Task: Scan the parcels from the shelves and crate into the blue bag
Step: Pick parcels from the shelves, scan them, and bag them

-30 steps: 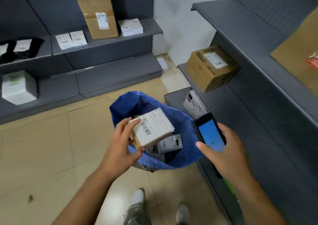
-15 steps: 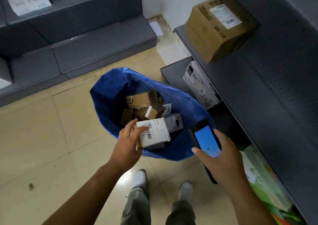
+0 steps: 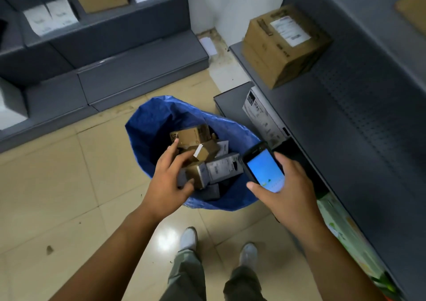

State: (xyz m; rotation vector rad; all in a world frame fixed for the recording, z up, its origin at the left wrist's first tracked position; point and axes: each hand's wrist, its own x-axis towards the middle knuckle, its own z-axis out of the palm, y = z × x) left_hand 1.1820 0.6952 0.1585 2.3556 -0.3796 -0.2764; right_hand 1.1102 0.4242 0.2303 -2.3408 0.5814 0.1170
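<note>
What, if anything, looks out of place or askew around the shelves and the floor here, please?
A white paper slip lies loose on the tiled floor in the corner by the wall. A white printed carton on the low right grey shelf leans tilted, not flat.

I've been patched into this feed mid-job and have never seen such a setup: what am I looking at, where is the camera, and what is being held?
There is no machine here: a person works with bare hands, and the one picture comes from a camera worn on the head, looking down. The left hand hangs open over the blue bag, which stands on the tiled floor and holds several small parcels. The right hand holds a handheld scanner with a lit blue screen. On the grey shelf at the right sit a cardboard box and, one level lower, a white box. The shoes at the bottom are the person's own.
</note>
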